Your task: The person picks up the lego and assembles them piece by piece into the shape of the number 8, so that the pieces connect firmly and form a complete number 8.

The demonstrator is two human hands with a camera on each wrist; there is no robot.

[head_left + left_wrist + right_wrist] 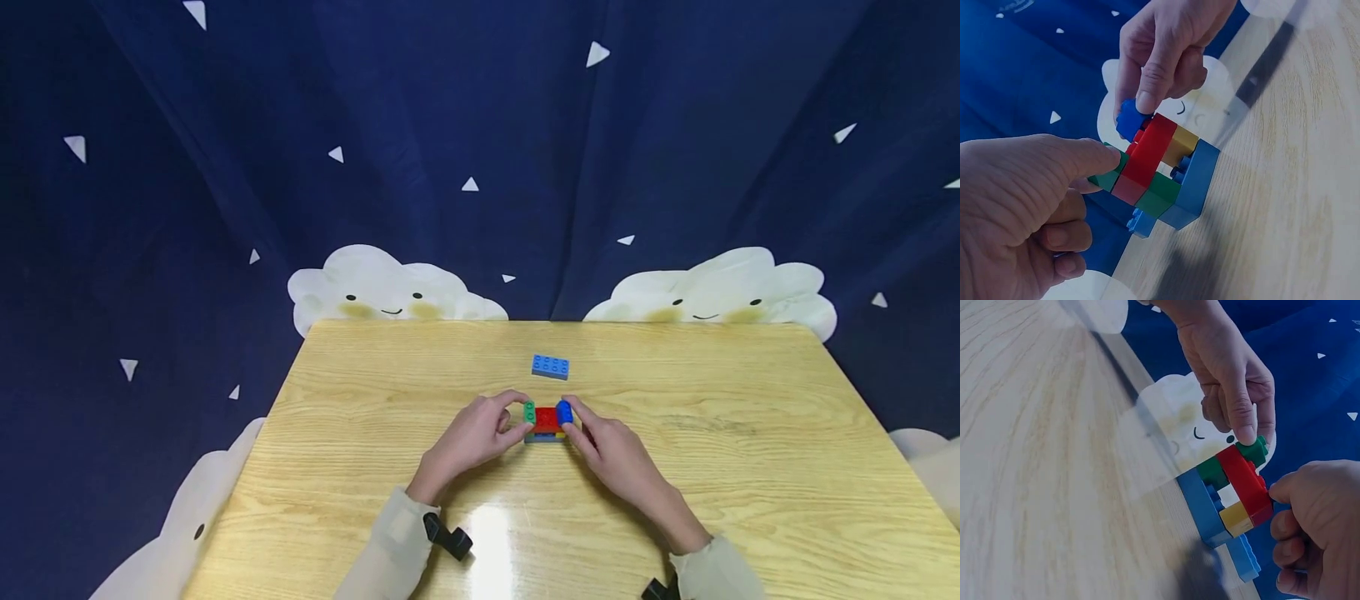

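Observation:
A small stack of toy building bricks stands on the table in front of me. Its base is a long blue brick, carrying a green brick at one end and a yellow brick at the other, with a gap between. Across these two lies a red brick. My left hand pinches a small green brick on the red brick's left end. Between thumb and forefinger, my right hand holds a dark blue brick at the right end; whether it is fully seated I cannot tell.
A separate blue brick with studs up lies on the wooden table just behind the stack. Beyond the table's far edge hangs a dark blue curtain with white triangles and clouds.

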